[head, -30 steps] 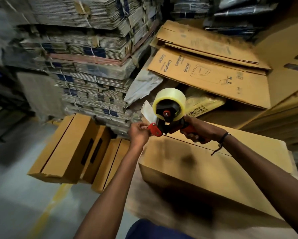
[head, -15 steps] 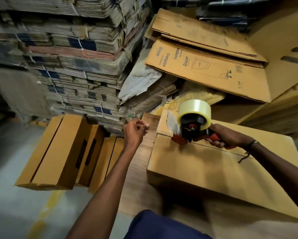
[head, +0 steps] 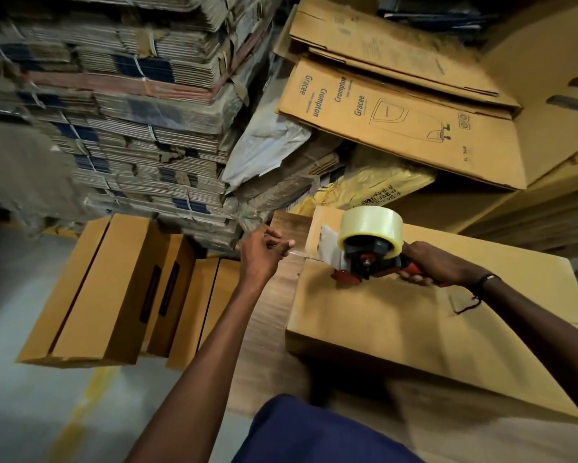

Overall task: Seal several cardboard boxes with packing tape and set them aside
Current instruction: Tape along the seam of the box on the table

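A flat brown cardboard box (head: 398,329) lies on a wooden table (head: 267,325) in front of me. My right hand (head: 431,265) grips the red handle of a tape dispenser (head: 364,255) that carries a roll of clear tape, its front end down on the box's top near the left edge. My left hand (head: 262,250) hovers just past that edge, its fingers pinching the free end of the clear tape strip (head: 297,253) that stretches back to the dispenser.
Several closed brown boxes (head: 114,289) stand on the grey floor at the left. Behind them rises a tall stack of bundled flattened cartons (head: 120,111). Flattened printed cartons (head: 398,118) and a yellow bag (head: 371,185) lie behind the table.
The dispenser came down from the air onto the box top and moved right. My left hand separated from it, drawing a strip of tape out past the box's left edge.
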{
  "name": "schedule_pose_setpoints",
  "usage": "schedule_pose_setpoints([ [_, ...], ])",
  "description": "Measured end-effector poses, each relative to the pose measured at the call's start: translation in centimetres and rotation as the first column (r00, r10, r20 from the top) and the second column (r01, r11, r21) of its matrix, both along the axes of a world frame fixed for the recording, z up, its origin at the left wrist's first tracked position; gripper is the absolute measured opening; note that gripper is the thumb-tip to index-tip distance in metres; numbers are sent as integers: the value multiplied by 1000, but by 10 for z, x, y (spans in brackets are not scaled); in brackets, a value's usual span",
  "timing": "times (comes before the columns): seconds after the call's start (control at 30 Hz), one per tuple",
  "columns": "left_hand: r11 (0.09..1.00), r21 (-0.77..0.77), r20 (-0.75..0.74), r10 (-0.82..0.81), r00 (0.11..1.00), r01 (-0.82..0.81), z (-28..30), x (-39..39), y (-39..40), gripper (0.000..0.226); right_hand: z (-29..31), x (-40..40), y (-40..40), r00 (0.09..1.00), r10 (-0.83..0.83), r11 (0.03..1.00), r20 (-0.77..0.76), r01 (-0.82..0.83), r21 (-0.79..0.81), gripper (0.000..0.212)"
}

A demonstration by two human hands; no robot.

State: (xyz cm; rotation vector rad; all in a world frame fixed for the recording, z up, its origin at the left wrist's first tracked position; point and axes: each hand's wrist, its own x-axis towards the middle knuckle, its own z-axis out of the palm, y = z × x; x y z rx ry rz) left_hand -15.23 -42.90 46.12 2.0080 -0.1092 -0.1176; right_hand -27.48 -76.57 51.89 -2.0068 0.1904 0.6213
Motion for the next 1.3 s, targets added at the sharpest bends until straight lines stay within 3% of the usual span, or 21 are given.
schedule_pose_setpoints([
  [0.23,999,-18,-124,26,992,-28,-23,-1,-4,33,-21,3,-4,1000,9,1000,-15,-9,-8,79],
  [0.57,971,-213,-298,43,953,-110,-51,-20,-25,35,-26,5,-4,998,55,998,10,-55,-17,84],
  [0.67,987,-101,-321,84,943,-123,-63,-21,-20,45,-25,7,-4,998,65,997,17,-64,-39,83],
  [0.73,994,85,-343,90,935,-65,-82,-23,-13,50,-25,7,-4,998,68,997,16,-67,-45,85],
  [0.8,977,213,-314,89,945,-21,-90,-29,-8,39,-26,7,-5,997,70,996,18,-70,-48,86],
  [0.87,980,180,-259,136,956,-90,-80,-32,-7,19,-26,7,-5,997,74,996,14,-73,-47,84],
  [0.93,985,103,-195,159,968,-141,-58,-33,-13,15,-27,7,-5,997,76,996,11,-75,-51,85],
  [1.03,996,70,-133,71,989,-63,-25,-35,-32,42,-28,5,-5,995,102,993,13,-101,-67,91],
  [1.1,988,156,-127,12,992,8,-18,-40,-50,39,-26,4,-3,991,133,987,29,-130,-91,91],
  [1.17,965,262,-101,63,993,-35,-19,-48,-62,24,-22,3,1,985,159,981,66,-150,-122,90],
  [1.3,943,314,-15,122,992,-111,-20,-70,-68,22,-17,0,6,980,157,977,126,-135,-168,87],
])
